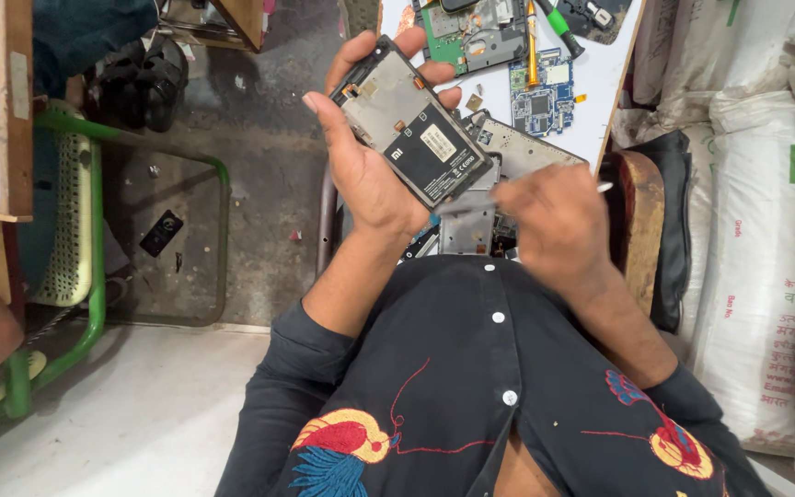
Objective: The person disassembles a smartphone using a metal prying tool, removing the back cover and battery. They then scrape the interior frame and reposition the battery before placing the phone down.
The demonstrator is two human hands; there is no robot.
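- The left hand [370,175] has its fingers [361,51] wrapped around an opened phone [413,122], thumb along its near-left edge and fingertips curling over the far edge, so they are clamped on it.
- The phone faces up with its back cover off: a grey metal plate fills the upper half and a black battery [439,152] the lower half. Its long axis runs on a diagonal, from upper left down to lower right.
- The right hand [549,216] sits just beside the phone's lower right corner, fingers pinched together on a thin metal tool [471,201]. The tool's tip points left, toward the battery's lower edge, and is touching it or very nearly so; motion blur makes the contact hard to judge.
- The right hand is the nearer one to the battery's edge, and the phone lies to its upper left.
- Under both hands lies a bare metal phone frame [526,147], partly hidden by them.
- Farther out, on the white surface [600,101], lie a blue circuit board [543,92], a green circuit board [457,37] and a green-handled screwdriver [558,23], cut off by the picture's top edge.
- White sacks [756,230] stand at the right, a green chair frame [94,230] at the left.
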